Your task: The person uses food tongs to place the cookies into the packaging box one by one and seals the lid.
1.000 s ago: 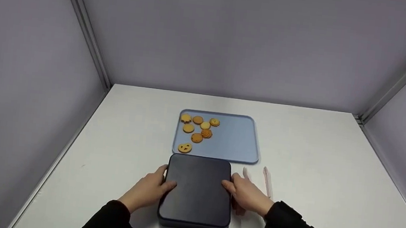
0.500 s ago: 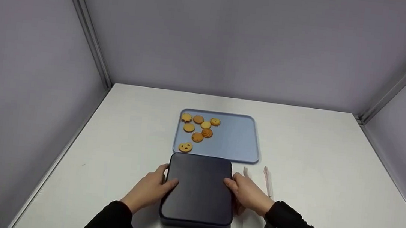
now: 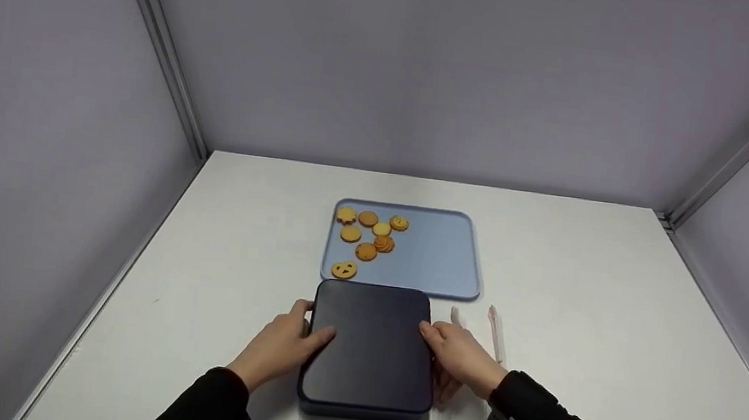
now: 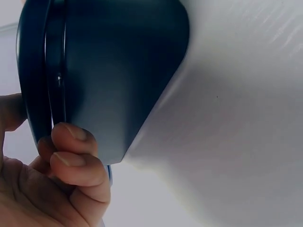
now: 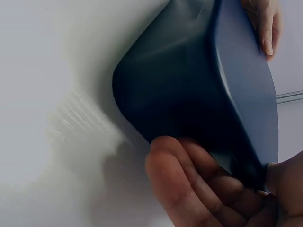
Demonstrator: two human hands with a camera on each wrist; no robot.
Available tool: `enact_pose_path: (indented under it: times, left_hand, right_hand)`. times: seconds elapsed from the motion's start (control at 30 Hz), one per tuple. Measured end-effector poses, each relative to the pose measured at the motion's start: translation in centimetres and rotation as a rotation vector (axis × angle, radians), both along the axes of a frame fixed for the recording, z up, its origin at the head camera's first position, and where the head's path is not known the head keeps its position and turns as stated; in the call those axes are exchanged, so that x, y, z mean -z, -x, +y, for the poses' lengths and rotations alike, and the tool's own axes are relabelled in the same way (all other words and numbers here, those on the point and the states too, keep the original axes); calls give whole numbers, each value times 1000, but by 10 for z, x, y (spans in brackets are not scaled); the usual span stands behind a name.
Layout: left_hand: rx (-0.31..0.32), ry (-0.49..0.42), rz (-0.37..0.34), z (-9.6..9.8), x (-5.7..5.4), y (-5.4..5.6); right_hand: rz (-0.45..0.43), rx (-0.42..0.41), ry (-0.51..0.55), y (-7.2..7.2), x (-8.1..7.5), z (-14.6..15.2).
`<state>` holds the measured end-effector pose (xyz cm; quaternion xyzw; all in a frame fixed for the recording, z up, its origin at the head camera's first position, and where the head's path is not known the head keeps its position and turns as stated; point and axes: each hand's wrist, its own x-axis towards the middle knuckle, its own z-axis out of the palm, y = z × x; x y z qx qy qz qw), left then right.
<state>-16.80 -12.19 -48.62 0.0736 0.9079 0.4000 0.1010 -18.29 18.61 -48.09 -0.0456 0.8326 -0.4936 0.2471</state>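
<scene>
A dark navy lidded tin box (image 3: 370,349) sits on the white table, its long sides between my two hands. My left hand (image 3: 276,349) grips its left side, thumb on the lid (image 3: 369,328). In the left wrist view, the curled fingertips (image 4: 75,163) lie at the seam under the lid, and a thin bright line runs along that seam. My right hand (image 3: 463,358) holds the right side, thumb at the lid's edge and fingers (image 5: 168,177) bent against the wall below. The lid hides what the box contains.
Just behind the box is a blue tray (image 3: 439,258) with several cookies (image 3: 366,251) on its left half. A pair of pale, see-through tongs (image 3: 496,331) lies right of the box, partly under my right hand. Grey panels (image 3: 403,67) enclose the table.
The box has shifted slightly to the right together with both hands. My right thumb has slid outward to the lid's edge. Tray and cookies look the same.
</scene>
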Motion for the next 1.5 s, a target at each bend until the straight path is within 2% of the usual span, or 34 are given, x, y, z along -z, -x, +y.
enact_pose_path:
  times: [0.13, 0.3, 0.4, 0.53, 0.67, 0.8, 1.0, 1.2, 1.37, 1.5]
  left_hand:
    - [17, -49, -15, -1, 0, 0]
    - [19, -186, -100, -2, 0, 1]
    - [28, -233, -125, -2, 0, 2]
    - [11, -208, -127, -1, 0, 3]
    - [-61, -130, -101, 1, -1, 6]
    - [-108, -72, -47, 3, 0, 15]
    - [-87, -100, -15, 6, 2, 30]
    - [-59, -114, -18, 8, 6, 36]
    - [-55, -140, -16, 10, 7, 39]
    - [-73, -210, -65, 10, 6, 40]
  right_hand:
    - [29, 6, -65, 1, 0, -2]
    - [80, -21, -134, 4, 0, -2]
    - [112, -28, -155, 6, -1, -1]
    - [161, -13, -192, 8, -1, 0]
    - [205, 13, -225, 8, -1, -1]
    - [226, 43, -211, 10, -2, -3]
    - [243, 85, -181, 11, 0, -5]
    - [312, 76, -208, 12, 3, -6]
    - [454, 51, -278, 11, 6, -7]
    - [538, 42, -318, 9, 9, -8]
